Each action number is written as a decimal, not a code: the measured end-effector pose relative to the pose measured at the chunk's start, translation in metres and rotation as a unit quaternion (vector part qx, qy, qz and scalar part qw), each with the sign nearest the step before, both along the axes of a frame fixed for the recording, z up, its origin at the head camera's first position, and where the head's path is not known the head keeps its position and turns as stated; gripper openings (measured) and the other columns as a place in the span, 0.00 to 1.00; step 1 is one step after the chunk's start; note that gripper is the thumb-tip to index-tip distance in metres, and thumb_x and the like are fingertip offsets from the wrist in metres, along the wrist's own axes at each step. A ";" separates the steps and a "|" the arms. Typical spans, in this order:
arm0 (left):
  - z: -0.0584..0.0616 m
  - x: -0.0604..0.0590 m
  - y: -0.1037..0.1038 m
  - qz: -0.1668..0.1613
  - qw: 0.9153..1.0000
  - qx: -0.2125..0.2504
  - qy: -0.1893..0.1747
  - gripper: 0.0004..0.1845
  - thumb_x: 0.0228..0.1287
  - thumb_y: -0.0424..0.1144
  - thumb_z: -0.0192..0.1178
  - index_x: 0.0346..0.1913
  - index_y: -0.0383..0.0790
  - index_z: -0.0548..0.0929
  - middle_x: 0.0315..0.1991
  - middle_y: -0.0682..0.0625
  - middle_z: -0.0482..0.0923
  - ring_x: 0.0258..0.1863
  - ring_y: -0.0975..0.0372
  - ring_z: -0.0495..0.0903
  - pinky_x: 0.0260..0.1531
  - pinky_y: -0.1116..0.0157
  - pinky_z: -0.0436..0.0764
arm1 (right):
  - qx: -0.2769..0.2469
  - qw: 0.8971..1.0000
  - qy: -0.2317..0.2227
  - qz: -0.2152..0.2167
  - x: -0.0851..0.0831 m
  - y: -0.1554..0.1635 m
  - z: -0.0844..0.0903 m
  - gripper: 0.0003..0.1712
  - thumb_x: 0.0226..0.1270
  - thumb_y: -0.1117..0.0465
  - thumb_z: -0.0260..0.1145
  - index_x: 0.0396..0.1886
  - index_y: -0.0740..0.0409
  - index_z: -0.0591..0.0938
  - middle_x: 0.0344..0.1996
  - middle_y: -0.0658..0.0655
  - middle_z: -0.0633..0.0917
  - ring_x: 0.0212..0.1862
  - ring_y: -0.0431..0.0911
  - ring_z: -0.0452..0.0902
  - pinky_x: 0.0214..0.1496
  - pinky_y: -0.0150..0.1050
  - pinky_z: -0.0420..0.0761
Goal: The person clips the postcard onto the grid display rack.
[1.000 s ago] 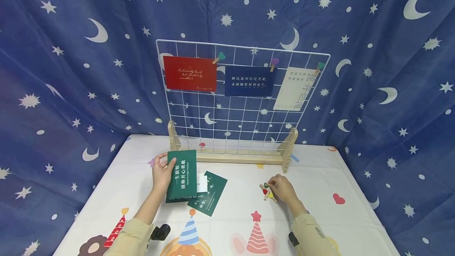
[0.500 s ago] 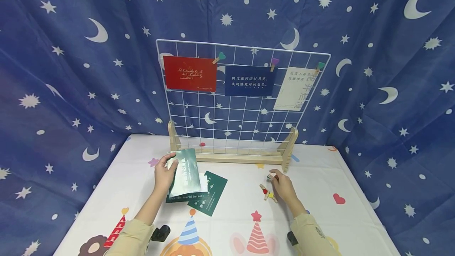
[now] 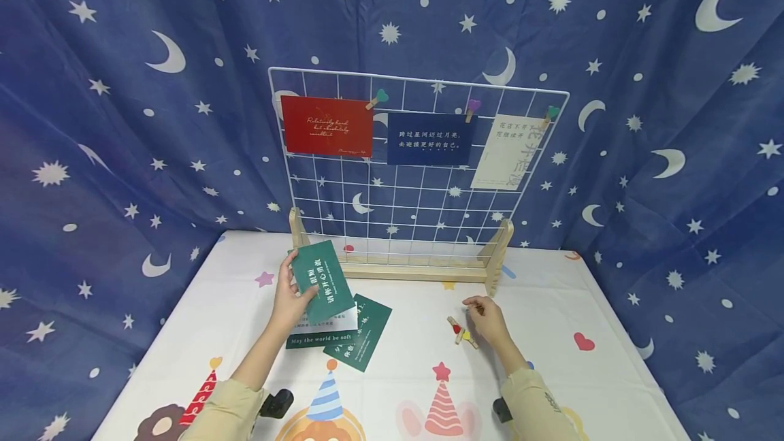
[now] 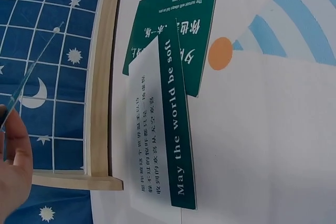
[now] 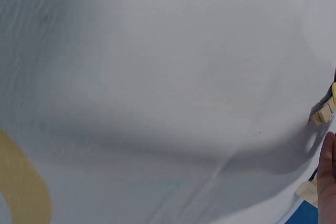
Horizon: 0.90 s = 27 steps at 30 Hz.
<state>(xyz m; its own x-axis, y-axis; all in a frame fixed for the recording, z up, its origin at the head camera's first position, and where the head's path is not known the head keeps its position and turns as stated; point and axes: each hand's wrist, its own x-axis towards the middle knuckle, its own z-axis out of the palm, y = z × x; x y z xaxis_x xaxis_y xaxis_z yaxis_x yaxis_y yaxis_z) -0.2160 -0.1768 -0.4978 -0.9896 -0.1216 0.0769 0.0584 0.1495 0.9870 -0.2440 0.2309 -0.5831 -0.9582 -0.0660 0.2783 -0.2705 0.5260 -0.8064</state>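
My left hand (image 3: pixel 288 295) grips a dark green card (image 3: pixel 321 281) by its left edge and holds it tilted above the table, in front of the wooden stand (image 3: pixel 398 267). In the left wrist view this card (image 4: pixel 31 72) shows only edge-on beside my thumb (image 4: pixel 14 171). Under it lie a green card reading "May the world be soft" (image 4: pixel 178 129), a white card (image 4: pixel 149 129) and another green card (image 3: pixel 367 332). My right hand (image 3: pixel 486 322) hovers just right of two loose wooden clips (image 3: pixel 461 332), its fingertips pinched on what looks like a small clip.
A white wire grid (image 3: pixel 416 182) stands upright in the stand at the table's back, with a red card (image 3: pixel 327 126), a navy card (image 3: pixel 431 139) and a cream card (image 3: pixel 507 153) clipped along its top. The printed tablecloth (image 3: pixel 551 312) ends at starry blue drapes.
My left hand has lifted the top green card off the pile and turned it up toward the grid. My right hand has left the clip pile and risen slightly with pinched fingers.
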 end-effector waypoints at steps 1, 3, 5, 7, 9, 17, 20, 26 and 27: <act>0.000 0.000 0.001 0.009 1.000 0.006 0.004 0.49 0.59 0.20 0.55 0.74 0.50 0.39 0.68 0.33 0.57 0.56 0.40 0.73 0.42 0.68 0.83 | -0.005 1.000 0.005 0.007 0.000 0.001 -0.001 0.09 0.61 0.68 0.58 0.36 0.67 0.82 0.29 0.60 0.77 0.28 0.43 0.71 0.28 0.31 0.73; 0.001 0.000 0.001 0.024 1.000 0.018 0.007 0.50 0.59 0.21 0.56 0.74 0.51 0.37 0.61 0.30 0.66 0.52 0.46 0.78 0.40 0.69 0.84 | -0.003 1.000 0.007 0.010 0.001 0.001 -0.002 0.09 0.57 0.70 0.62 0.38 0.69 0.82 0.28 0.60 0.77 0.28 0.41 0.70 0.27 0.30 0.73; 0.001 -0.001 0.002 0.038 0.999 0.027 0.008 0.50 0.59 0.22 0.58 0.74 0.50 0.37 0.56 0.27 0.71 0.45 0.56 0.83 0.38 0.71 0.84 | 0.011 1.000 -0.004 -0.006 0.001 0.000 -0.001 0.10 0.56 0.72 0.63 0.39 0.70 0.82 0.29 0.60 0.79 0.28 0.40 0.71 0.27 0.29 0.73; 0.002 -0.001 0.001 0.045 0.999 0.026 -0.001 0.47 0.61 0.25 0.59 0.74 0.47 0.41 0.53 0.26 0.74 0.38 0.67 0.84 0.36 0.73 0.83 | 0.040 0.998 -0.027 -0.041 0.003 -0.003 0.005 0.11 0.56 0.74 0.64 0.40 0.72 0.81 0.31 0.64 0.81 0.28 0.41 0.72 0.28 0.30 0.74; 0.003 -0.002 0.001 0.052 0.998 0.022 -0.011 0.42 0.62 0.28 0.59 0.73 0.43 0.47 0.52 0.27 0.75 0.31 0.76 0.81 0.35 0.75 0.82 | 0.058 0.995 -0.037 -0.069 0.004 -0.005 0.008 0.10 0.58 0.72 0.64 0.40 0.70 0.82 0.32 0.65 0.83 0.27 0.41 0.72 0.27 0.28 0.74; 0.005 -0.003 0.000 0.083 0.996 -0.023 -0.023 0.17 0.61 0.34 0.62 0.51 0.31 0.75 0.42 0.35 0.84 0.24 0.77 0.79 0.29 0.78 0.80 | 0.090 0.990 -0.038 -0.099 0.001 -0.009 0.013 0.10 0.57 0.68 0.67 0.39 0.68 0.83 0.34 0.60 0.73 0.34 0.45 0.69 0.33 0.31 0.71; 0.008 -0.004 -0.001 0.095 0.995 -0.036 -0.024 0.13 0.60 0.35 0.63 0.44 0.30 0.78 0.37 0.37 0.85 0.23 0.75 0.79 0.27 0.78 0.79 | 0.106 0.989 -0.036 -0.101 -0.001 -0.009 0.014 0.10 0.55 0.68 0.68 0.38 0.67 0.84 0.30 0.58 0.71 0.33 0.45 0.65 0.32 0.33 0.67; 0.012 -0.006 -0.003 0.104 0.994 -0.037 -0.016 0.15 0.58 0.37 0.66 0.41 0.26 0.81 0.35 0.36 0.85 0.23 0.73 0.82 0.27 0.78 0.80 | 0.113 0.990 -0.036 -0.082 0.000 -0.010 0.018 0.09 0.56 0.69 0.67 0.38 0.66 0.83 0.27 0.59 0.77 0.28 0.43 0.67 0.29 0.32 0.67; 0.011 -0.007 -0.004 0.104 0.994 -0.033 -0.015 0.15 0.57 0.37 0.66 0.40 0.26 0.81 0.34 0.36 0.85 0.23 0.73 0.82 0.26 0.77 0.80 | 0.111 0.990 -0.040 -0.080 0.000 -0.010 0.019 0.09 0.57 0.69 0.67 0.38 0.67 0.83 0.28 0.60 0.79 0.27 0.44 0.68 0.29 0.33 0.69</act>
